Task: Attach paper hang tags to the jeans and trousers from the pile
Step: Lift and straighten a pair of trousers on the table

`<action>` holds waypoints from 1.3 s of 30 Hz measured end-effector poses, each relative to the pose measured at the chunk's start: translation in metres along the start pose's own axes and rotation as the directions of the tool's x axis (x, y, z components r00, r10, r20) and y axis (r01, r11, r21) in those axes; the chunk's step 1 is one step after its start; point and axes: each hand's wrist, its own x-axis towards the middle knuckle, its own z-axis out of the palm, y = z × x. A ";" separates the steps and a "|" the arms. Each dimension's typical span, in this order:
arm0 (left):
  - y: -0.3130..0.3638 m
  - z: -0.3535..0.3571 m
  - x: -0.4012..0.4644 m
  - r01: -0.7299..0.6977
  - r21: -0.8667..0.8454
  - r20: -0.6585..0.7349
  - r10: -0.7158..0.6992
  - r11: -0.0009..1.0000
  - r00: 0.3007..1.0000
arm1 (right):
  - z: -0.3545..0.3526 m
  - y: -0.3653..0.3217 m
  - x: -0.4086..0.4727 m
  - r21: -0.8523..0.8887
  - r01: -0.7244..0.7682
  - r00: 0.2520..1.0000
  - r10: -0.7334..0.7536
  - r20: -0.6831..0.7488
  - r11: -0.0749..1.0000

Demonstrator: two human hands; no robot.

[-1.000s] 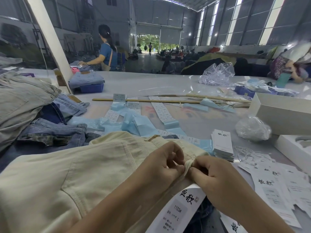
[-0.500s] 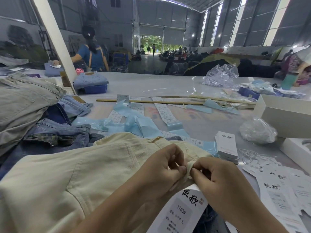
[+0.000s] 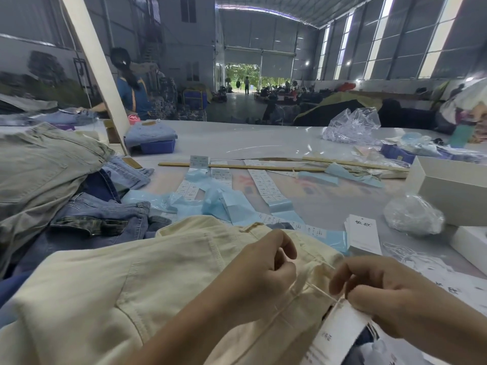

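Two black brush-style Chinese characters, seemingly 恒秋, head the top card of the white hang tag stack [image 3: 362, 233]; other print is too blurred.

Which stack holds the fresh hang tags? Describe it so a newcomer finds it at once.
Start at the cream trousers under both hands. Just past their right edge, on the grey table, stands the tag stack. Unlike the loose tags scattered to its right, it is a neat, squared pile with black characters on top.

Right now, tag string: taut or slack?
Taut. The string runs straight from the trousers to the right hand, which pinches it above the tag.
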 end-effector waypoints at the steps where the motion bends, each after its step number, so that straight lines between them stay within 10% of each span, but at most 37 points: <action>1: 0.001 0.001 0.000 -0.005 0.004 -0.005 0.005 1.000 1.000 | -0.002 0.000 0.000 0.054 -0.018 0.999 0.016 0.041 0.998; 6: 0.003 -0.001 0.004 0.008 -0.068 -0.052 -0.012 0.998 0.999 | -0.003 0.000 -0.003 0.457 -0.049 0.995 0.003 0.101 0.888; 22: 0.023 -0.004 0.007 -0.006 -0.363 0.034 0.019 0.932 0.999 | 0.021 -0.007 0.007 0.763 0.070 0.992 -0.124 0.013 0.643; 39: 0.012 -0.004 0.004 -0.153 -0.292 -0.126 0.121 0.944 0.985 | 0.035 -0.011 0.011 0.365 0.392 0.847 -0.178 -0.500 0.845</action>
